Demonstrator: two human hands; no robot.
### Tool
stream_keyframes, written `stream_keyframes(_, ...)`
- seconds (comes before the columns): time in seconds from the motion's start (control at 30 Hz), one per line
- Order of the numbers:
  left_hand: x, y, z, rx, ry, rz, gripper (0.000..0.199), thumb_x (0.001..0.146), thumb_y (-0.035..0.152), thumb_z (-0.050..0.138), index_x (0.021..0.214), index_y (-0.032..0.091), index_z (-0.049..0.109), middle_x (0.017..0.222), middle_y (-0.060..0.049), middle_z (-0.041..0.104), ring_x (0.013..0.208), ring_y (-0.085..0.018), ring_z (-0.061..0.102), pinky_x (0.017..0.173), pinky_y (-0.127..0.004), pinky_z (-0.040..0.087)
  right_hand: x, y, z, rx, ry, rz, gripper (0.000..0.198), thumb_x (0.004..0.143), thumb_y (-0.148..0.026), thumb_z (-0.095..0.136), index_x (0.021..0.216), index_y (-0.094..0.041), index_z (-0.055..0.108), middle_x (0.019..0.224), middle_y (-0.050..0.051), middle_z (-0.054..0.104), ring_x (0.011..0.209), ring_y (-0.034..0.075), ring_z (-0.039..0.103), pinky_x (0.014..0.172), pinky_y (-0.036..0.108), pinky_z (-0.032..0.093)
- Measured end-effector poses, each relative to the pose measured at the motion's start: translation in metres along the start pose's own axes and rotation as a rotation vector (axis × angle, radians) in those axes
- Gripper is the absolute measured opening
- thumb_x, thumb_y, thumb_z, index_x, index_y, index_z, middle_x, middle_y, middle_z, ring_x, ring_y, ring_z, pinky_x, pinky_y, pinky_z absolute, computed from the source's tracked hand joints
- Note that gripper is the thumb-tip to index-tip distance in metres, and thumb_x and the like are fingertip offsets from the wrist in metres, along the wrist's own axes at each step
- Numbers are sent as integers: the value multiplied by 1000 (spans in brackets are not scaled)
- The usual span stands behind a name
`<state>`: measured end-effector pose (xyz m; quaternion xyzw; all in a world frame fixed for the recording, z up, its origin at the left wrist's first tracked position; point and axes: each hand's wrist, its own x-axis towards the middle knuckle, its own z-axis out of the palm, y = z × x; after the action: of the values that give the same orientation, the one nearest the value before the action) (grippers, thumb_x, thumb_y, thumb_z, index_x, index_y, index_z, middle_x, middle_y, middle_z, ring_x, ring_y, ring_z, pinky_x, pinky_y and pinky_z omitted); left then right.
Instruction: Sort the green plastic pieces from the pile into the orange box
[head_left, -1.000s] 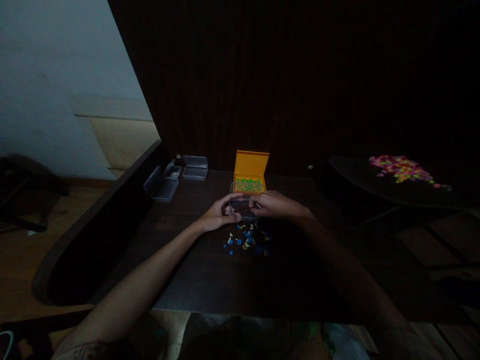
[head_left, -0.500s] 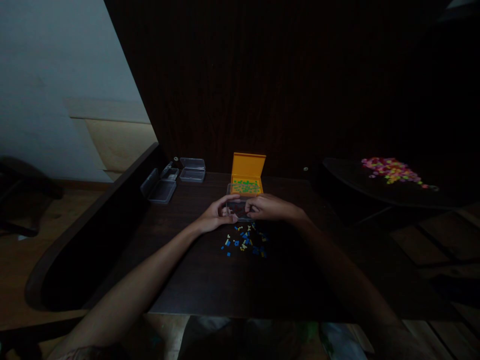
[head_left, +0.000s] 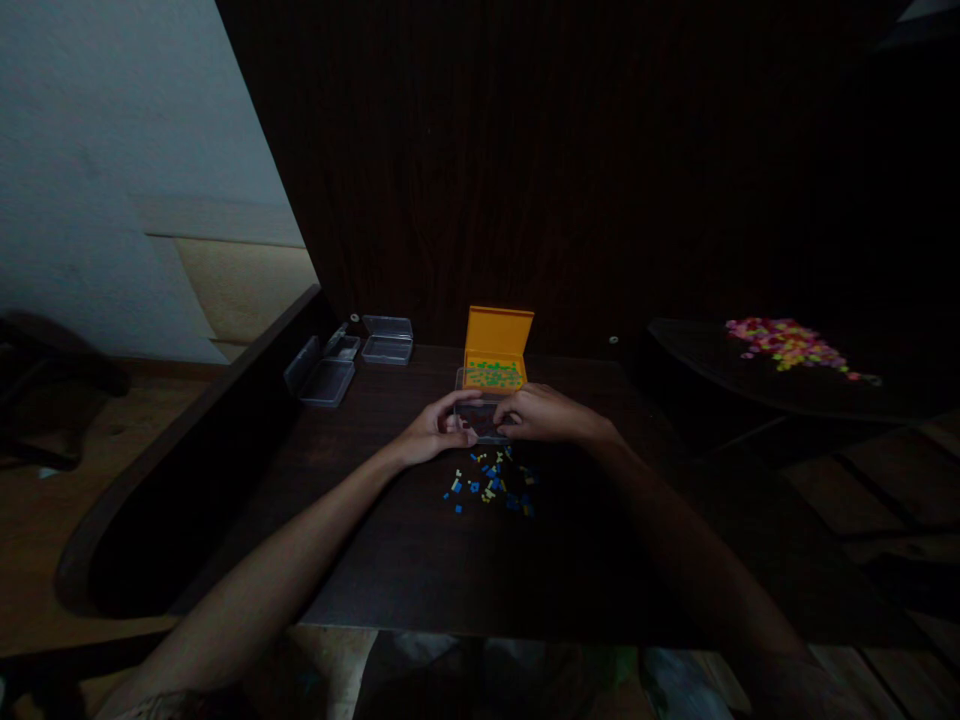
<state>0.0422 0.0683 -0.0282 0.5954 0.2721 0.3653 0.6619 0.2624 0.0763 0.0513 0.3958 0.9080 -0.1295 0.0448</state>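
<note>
My left hand point(head_left: 438, 430) grips the left side of a clear plastic box point(head_left: 487, 437), thumb at its near edge and fingers along the far side. The box's transparent lid stands raised at the back. Inside, dark reddish bits show faintly. My right hand point(head_left: 536, 412) reaches into the box's right part with curled fingers; whatever they pinch is hidden. Behind the clear box, an open yellow case point(head_left: 499, 332) holds many green pieces point(head_left: 495, 374). Just in front of the box, small blue and yellow pieces point(head_left: 491, 485) lie scattered on the dark table.
Several open clear boxes point(head_left: 330, 384) stand at the table's back left, beside a raised side panel point(head_left: 187, 450). To the right, a pile of pink and yellow bits point(head_left: 795, 345) lies on a dark surface point(head_left: 712, 350). A dark wooden board point(head_left: 450, 180) rises behind the table.
Both hands stay at the clear box. My right hand's fingers have shifted very slightly to the right; the whole view has moved a little.
</note>
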Motion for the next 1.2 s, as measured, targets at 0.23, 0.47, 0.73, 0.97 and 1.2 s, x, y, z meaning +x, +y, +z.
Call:
stream_keyframes(0.23,-1,3,1,15,1,-29,72,67,20,80,133,22,51,134,-12,56,86,-15,64,86,-34,49,-5,-4,-6,51,-1,-2,25,83,-24,60,103,-25,74,85,2,72,74,15,61,65,23,38)
stream_keyframes(0.47,-1,1,1,-27,1,-19,71,66,18,81,131,23,52,134,-11,55,85,-13,64,85,-32,48,-11,2,-13,-11,31,41,26,86,-27,57,106,-23,74,86,3,73,72,16,61,67,24,39)
stream_keyframes(0.73,-2,0,0,-13,-19,-6,69,68,18,79,131,22,51,132,-11,56,81,-11,63,82,-30,49,-16,4,-16,-68,26,88,31,88,-28,50,108,-23,73,96,6,74,83,20,65,69,27,41)
stream_keyframes(0.97,-2,-3,-1,-13,-17,-6,71,67,16,80,132,22,50,131,-11,55,82,-12,65,82,-32,51,-12,-2,-12,-119,-27,100,33,89,-28,45,111,-27,70,102,4,73,88,20,66,71,27,44)
stream_keyframes(1.2,-2,0,0,0,-25,1,71,68,18,79,132,21,50,128,-11,57,81,-13,65,82,-32,50,-11,-1,-7,-147,-38,116,35,90,-28,42,113,-28,69,107,5,72,94,23,66,76,30,45)
